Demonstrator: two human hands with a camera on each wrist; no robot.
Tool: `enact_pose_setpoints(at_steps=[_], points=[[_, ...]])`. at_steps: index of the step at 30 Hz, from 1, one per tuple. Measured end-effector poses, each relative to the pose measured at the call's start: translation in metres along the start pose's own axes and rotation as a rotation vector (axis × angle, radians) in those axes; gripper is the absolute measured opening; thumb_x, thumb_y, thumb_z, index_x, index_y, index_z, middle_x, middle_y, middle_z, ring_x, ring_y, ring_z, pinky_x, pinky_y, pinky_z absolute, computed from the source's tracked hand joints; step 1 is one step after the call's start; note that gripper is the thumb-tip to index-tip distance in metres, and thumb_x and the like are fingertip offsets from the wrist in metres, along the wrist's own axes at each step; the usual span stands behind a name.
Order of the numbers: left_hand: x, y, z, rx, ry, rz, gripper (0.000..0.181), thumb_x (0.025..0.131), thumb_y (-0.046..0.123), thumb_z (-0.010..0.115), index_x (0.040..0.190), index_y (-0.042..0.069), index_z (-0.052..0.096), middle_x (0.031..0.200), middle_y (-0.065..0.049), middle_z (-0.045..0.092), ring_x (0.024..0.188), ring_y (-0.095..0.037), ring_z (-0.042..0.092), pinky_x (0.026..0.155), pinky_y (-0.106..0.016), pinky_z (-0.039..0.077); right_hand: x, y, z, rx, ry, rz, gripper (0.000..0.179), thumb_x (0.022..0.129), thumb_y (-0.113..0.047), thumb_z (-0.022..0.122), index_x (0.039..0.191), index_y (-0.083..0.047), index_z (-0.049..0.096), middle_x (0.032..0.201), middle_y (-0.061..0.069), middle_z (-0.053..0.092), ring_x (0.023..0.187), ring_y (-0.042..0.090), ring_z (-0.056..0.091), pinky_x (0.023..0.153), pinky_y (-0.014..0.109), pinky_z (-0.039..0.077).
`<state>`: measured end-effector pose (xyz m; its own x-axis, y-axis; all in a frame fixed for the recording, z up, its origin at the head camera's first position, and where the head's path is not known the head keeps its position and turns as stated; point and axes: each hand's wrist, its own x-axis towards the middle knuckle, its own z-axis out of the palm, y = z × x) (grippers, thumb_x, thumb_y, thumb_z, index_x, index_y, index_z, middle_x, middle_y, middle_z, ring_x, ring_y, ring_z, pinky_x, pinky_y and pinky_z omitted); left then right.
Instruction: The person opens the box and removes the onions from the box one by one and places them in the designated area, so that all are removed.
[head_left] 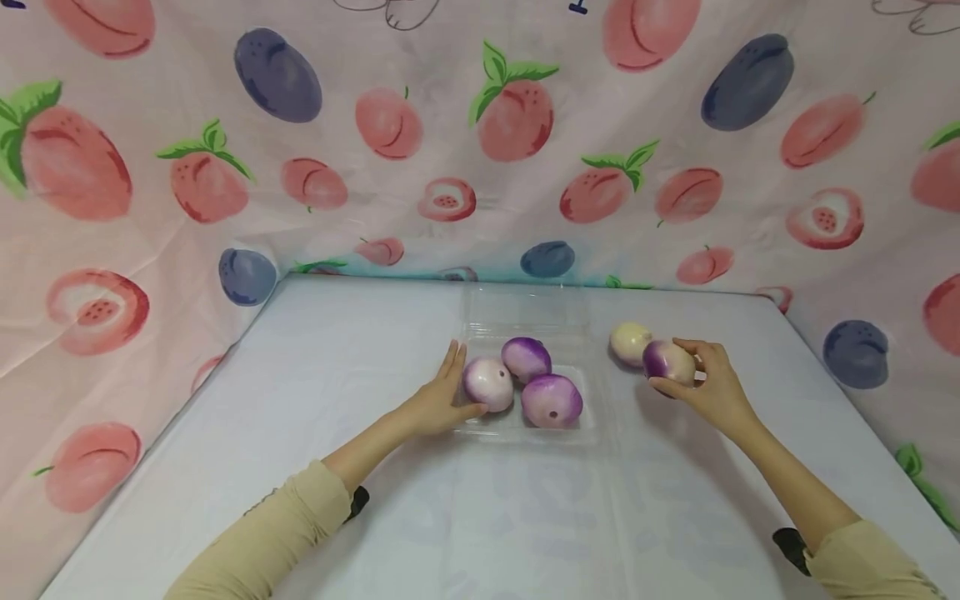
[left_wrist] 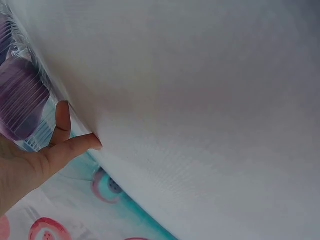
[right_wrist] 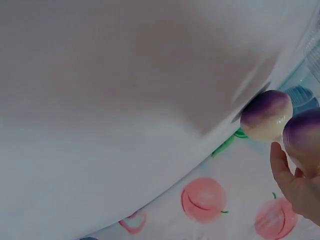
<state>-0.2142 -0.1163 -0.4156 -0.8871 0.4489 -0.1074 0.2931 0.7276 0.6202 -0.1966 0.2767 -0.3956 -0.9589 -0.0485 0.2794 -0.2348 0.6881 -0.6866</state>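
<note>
A clear plastic box [head_left: 465, 432] stands mid-table with its lid laid back, three purple-and-white turnips [head_left: 552, 402] inside. My left hand [head_left: 438, 404] rests against the box's left side, fingers fairly straight, thumb at the front corner beside the nearest turnip [head_left: 488, 385]. Right of the box, my right hand [head_left: 712, 387] grips another purple-and-cream turnip [head_left: 670, 364] between thumb and fingers. Just behind that one, to its left, lies a further pale turnip [head_left: 630, 343]. In the right wrist view the gripped turnip [right_wrist: 304, 142] is cut by the frame edge, near the other one [right_wrist: 267, 116].
The box's clear lid [head_left: 525, 308] lies towards the back of the white table [head_left: 360, 333]. A fruit-printed cloth [head_left: 450, 150] hangs behind the table and along both sides. Dark straps [head_left: 791, 550] show near the wrists.
</note>
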Motion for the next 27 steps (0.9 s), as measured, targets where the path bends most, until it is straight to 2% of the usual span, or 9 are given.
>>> enact_pose_setpoints(at_steps=[2, 3, 5, 8, 10, 12, 16, 23, 27], points=[[0.0, -0.001, 0.0, 0.002, 0.002, 0.001, 0.099, 0.09, 0.043, 0.06, 0.15, 0.003, -0.008, 0.157, -0.017, -0.014, 0.135, -0.045, 0.031, 0.107, -0.053, 0.034, 0.0, 0.001, -0.001, 0.015, -0.028, -0.002, 0.063, 0.079, -0.014, 0.075, 0.13, 0.007, 0.043, 0.121, 0.032, 0.037, 0.107, 0.056, 0.05, 0.067, 0.002, 0.041], [-0.001, -0.001, -0.001, 0.002, 0.002, 0.0, 0.099, 0.09, 0.043, 0.06, 0.15, 0.003, -0.008, 0.157, -0.017, -0.015, 0.135, -0.045, 0.032, 0.107, -0.053, 0.035, 0.0, 0.002, -0.002, 0.017, -0.038, -0.01, 0.063, 0.08, -0.013, 0.075, 0.13, 0.007, 0.043, 0.122, 0.033, 0.037, 0.108, 0.056, 0.049, 0.067, 0.003, 0.041], [-0.001, -0.002, -0.001, -0.002, 0.004, 0.002, 0.099, 0.089, 0.043, 0.06, 0.15, 0.003, -0.007, 0.157, -0.018, -0.014, 0.134, -0.046, 0.033, 0.106, -0.053, 0.036, -0.001, 0.005, -0.002, 0.021, -0.058, -0.03, 0.063, 0.08, -0.011, 0.074, 0.131, 0.006, 0.042, 0.122, 0.033, 0.04, 0.111, 0.052, 0.048, 0.074, 0.014, 0.047], [-0.002, -0.002, -0.001, -0.014, 0.008, 0.007, 0.099, 0.089, 0.042, 0.06, 0.15, 0.002, -0.007, 0.157, -0.018, -0.014, 0.134, -0.046, 0.032, 0.106, -0.054, 0.036, -0.001, 0.009, -0.003, 0.001, -0.077, -0.055, 0.064, 0.08, -0.011, 0.074, 0.133, 0.002, 0.042, 0.124, 0.027, 0.048, 0.115, 0.026, 0.049, 0.084, 0.023, 0.046], [-0.002, -0.002, -0.001, -0.017, 0.01, 0.01, 0.099, 0.089, 0.042, 0.061, 0.15, 0.002, -0.007, 0.157, -0.018, -0.014, 0.135, -0.045, 0.03, 0.107, -0.053, 0.035, -0.001, 0.012, -0.004, -0.012, -0.104, -0.051, 0.066, 0.08, -0.013, 0.075, 0.136, -0.001, 0.041, 0.126, 0.025, 0.049, 0.113, 0.022, 0.047, 0.083, 0.024, 0.044], [-0.002, -0.002, 0.0, -0.021, 0.012, 0.008, 0.099, 0.089, 0.042, 0.061, 0.15, 0.003, -0.007, 0.157, -0.018, -0.013, 0.135, -0.045, 0.03, 0.107, -0.053, 0.034, 0.0, 0.015, -0.005, -0.022, -0.116, -0.047, 0.069, 0.079, -0.013, 0.076, 0.137, -0.001, 0.04, 0.127, 0.025, 0.046, 0.109, 0.017, 0.045, 0.078, 0.015, 0.042], [-0.002, -0.001, 0.001, -0.022, 0.013, 0.002, 0.099, 0.089, 0.042, 0.061, 0.15, 0.003, -0.007, 0.158, -0.017, -0.013, 0.135, -0.045, 0.031, 0.107, -0.053, 0.034, 0.005, 0.02, -0.006, -0.037, -0.105, -0.042, 0.076, 0.076, -0.011, 0.078, 0.136, 0.008, 0.036, 0.118, 0.032, 0.041, 0.095, 0.027, 0.043, 0.067, 0.013, 0.038], [0.001, -0.001, 0.0, -0.022, 0.01, -0.002, 0.099, 0.089, 0.043, 0.061, 0.151, 0.004, -0.007, 0.158, -0.016, -0.014, 0.135, -0.044, 0.032, 0.107, -0.053, 0.035, 0.013, 0.026, -0.008, -0.038, -0.081, 0.02, 0.07, 0.083, -0.013, 0.071, 0.135, 0.015, 0.032, 0.119, 0.039, 0.034, 0.096, 0.04, 0.043, 0.063, 0.01, 0.037], [0.002, -0.001, 0.001, -0.031, 0.002, -0.003, 0.1, 0.089, 0.042, 0.061, 0.151, 0.005, -0.007, 0.158, -0.015, -0.015, 0.136, -0.044, 0.031, 0.108, -0.053, 0.033, 0.016, 0.027, -0.01, -0.039, -0.086, 0.067, 0.071, 0.085, -0.017, 0.069, 0.136, 0.013, 0.031, 0.12, 0.04, 0.031, 0.099, 0.043, 0.044, 0.069, 0.023, 0.045]])
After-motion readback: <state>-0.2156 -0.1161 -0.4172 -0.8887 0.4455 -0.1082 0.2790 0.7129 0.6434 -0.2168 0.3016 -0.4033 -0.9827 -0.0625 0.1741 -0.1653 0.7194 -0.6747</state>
